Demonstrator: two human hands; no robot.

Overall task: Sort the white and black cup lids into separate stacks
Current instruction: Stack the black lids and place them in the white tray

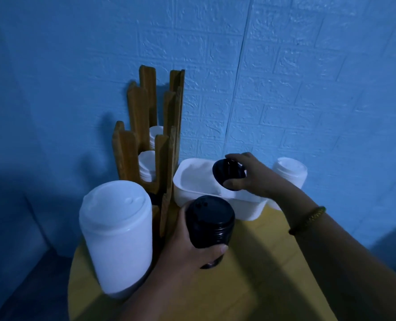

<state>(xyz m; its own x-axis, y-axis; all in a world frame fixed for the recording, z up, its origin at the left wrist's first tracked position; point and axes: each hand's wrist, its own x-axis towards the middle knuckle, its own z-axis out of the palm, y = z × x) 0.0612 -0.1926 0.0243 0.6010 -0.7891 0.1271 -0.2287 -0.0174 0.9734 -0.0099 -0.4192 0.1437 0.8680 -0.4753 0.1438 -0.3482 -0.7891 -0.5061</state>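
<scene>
Yellow round tabletop lies under both hands. L hand is nearest, fingers & thumb curled round a stack of black lids, held upright. Just left of that hand a tall stack of white lids tilts, base hidden by the forearm. R hand, farther & to the right w/ a beaded bracelet at the wrist, pinches one black lid, tilted, over a white plastic tub. Behind L hand stands a wooden lid rack w/ white lids in its slots. Short white lid stack sits just beyond R hand, by the blue wall.
</scene>
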